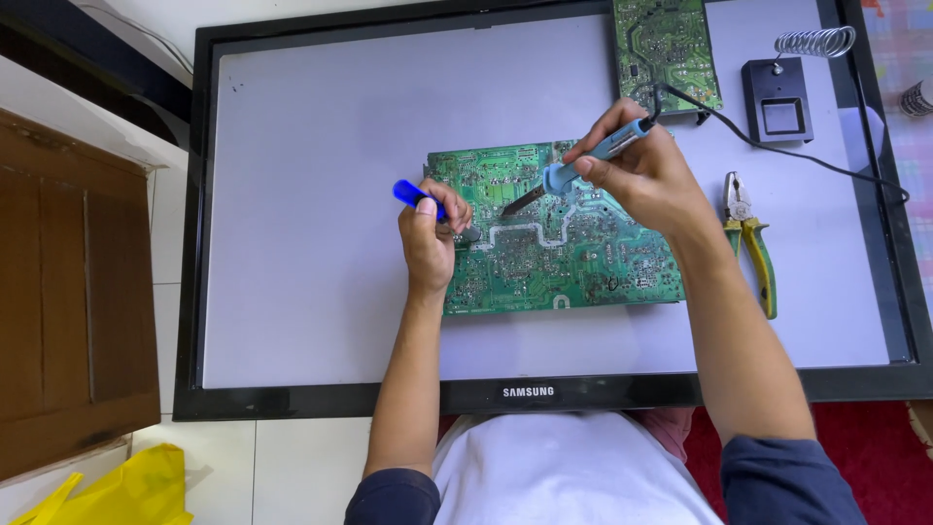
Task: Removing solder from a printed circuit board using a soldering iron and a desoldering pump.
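Observation:
A large green circuit board [573,253] lies solder side up on a flat monitor screen [311,224]. My right hand [637,165] grips a blue-handled soldering iron [583,160], its dark tip angled down and left onto the board near the upper middle. My left hand [431,233] is closed around a blue-handled tool [416,194] held at the board's left edge; its working end is hidden by my fingers. The iron's black cord [777,151] runs off to the right.
A second green circuit board [666,49] lies at the screen's top edge. A black iron stand with a coil spring [782,92] sits top right. Yellow-handled pliers [753,243] lie right of the board. A wooden cabinet [68,292] and yellow bag [136,491] are at the left.

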